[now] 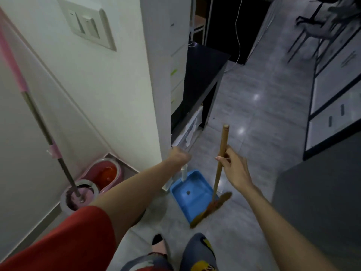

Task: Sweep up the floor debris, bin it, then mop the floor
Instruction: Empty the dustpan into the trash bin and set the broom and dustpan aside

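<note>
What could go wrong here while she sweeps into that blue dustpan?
The left hand holds the blue dustpan only by the top of its handle, so a broom push could tip it, spilling debris. The mop standing in its bucket beside the left arm could get knocked over.

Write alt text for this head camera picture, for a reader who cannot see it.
A person's right hand holds a wooden broom at a blue dustpan on a grey tiled floor, while the left hand grips the dustpan's upright handle. To the left, a mop stands in a pink spin bucket against the wall.
</note>
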Action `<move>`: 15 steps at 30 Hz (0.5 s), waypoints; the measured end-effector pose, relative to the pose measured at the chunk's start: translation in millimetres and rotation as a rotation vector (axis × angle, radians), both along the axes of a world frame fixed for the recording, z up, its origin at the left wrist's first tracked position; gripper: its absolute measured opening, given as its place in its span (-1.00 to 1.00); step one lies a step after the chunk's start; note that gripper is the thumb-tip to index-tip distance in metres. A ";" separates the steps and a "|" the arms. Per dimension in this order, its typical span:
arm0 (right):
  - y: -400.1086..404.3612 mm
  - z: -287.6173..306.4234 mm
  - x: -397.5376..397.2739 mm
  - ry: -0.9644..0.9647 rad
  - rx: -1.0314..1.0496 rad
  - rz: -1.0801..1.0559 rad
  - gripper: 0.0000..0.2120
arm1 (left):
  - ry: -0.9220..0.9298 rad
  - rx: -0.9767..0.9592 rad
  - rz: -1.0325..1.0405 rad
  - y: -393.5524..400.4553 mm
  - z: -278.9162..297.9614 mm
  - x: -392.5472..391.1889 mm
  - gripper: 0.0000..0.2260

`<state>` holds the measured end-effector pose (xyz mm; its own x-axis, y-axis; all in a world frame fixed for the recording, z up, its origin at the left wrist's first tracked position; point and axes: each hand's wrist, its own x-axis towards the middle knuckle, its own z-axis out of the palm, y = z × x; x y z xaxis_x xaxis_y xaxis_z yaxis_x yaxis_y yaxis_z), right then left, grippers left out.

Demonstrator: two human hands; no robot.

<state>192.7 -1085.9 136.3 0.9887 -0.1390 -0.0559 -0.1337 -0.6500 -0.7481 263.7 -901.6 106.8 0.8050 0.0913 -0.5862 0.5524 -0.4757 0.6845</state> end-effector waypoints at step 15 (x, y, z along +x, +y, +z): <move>-80.1 -116.7 202.0 0.113 0.009 0.154 -0.95 | 0.199 -0.022 0.112 -79.9 -112.9 142.5 -0.83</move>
